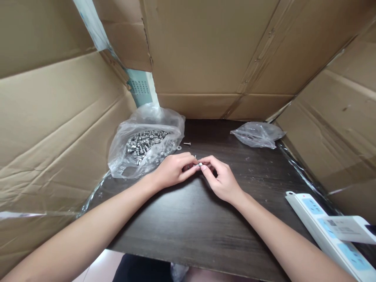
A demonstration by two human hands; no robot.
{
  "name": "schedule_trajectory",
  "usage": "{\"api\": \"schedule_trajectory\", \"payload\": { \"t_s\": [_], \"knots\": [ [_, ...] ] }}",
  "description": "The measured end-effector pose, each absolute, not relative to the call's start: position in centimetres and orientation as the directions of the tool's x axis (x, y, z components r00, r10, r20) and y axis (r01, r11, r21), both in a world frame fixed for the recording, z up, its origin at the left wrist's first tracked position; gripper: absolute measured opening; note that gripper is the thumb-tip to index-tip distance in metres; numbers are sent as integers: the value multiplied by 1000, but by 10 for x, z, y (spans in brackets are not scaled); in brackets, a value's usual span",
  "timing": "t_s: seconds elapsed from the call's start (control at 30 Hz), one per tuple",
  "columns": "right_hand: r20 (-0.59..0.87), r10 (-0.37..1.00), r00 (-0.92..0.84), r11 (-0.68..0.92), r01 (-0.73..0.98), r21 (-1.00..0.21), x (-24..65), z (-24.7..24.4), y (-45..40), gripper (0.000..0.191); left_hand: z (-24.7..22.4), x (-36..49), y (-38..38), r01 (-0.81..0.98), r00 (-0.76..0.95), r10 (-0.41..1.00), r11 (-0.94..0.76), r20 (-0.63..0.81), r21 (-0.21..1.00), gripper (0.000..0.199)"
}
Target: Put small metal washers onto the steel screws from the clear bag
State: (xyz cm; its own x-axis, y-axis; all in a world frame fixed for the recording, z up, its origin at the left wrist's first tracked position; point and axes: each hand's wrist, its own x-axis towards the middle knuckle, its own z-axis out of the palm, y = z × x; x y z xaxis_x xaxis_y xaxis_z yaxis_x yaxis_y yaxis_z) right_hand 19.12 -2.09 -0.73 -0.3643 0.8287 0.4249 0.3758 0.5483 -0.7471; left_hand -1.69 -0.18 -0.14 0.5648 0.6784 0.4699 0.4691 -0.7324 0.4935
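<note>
My left hand [176, 168] and my right hand [221, 178] meet fingertip to fingertip above the middle of the dark table. Both are closed in a pinch around a small silver bolt [200, 164]. Fingers cover much of it, so whether a nut or washer is on it cannot be made out. Just beyond the left hand, a loose bolt [187, 143] lies on its side, with a flat washer [179, 148] close by. An open clear plastic bag [119, 158] stands behind my left forearm, filled with many metal bolts [147, 141].
Another clear plastic bag [258, 134] lies crumpled at the back right of the table [182, 227]. A white power strip [319, 223] with a plug-in adapter [346, 229] runs along the right side. Cardboard walls [205, 51] enclose the table at the left, back and right.
</note>
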Motion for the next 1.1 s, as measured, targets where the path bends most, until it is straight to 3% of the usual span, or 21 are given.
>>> {"api": "schedule_trajectory", "payload": {
  "t_s": [0.47,0.83,1.1],
  "knots": [
    [446,797,-408,598,427,-678,191,-4,-22,14,4,-15,-6,471,570,679,-731,463,493,15],
    [420,795,-437,601,478,-640,192,-7,-21,16,-1,-19,-4,516,575,610,-788,545,337,22],
    [413,799,-437,592,446,-671,193,-7,-20,19,-4,-17,-4,448,517,622,-782,588,434,19]
  ]
}}
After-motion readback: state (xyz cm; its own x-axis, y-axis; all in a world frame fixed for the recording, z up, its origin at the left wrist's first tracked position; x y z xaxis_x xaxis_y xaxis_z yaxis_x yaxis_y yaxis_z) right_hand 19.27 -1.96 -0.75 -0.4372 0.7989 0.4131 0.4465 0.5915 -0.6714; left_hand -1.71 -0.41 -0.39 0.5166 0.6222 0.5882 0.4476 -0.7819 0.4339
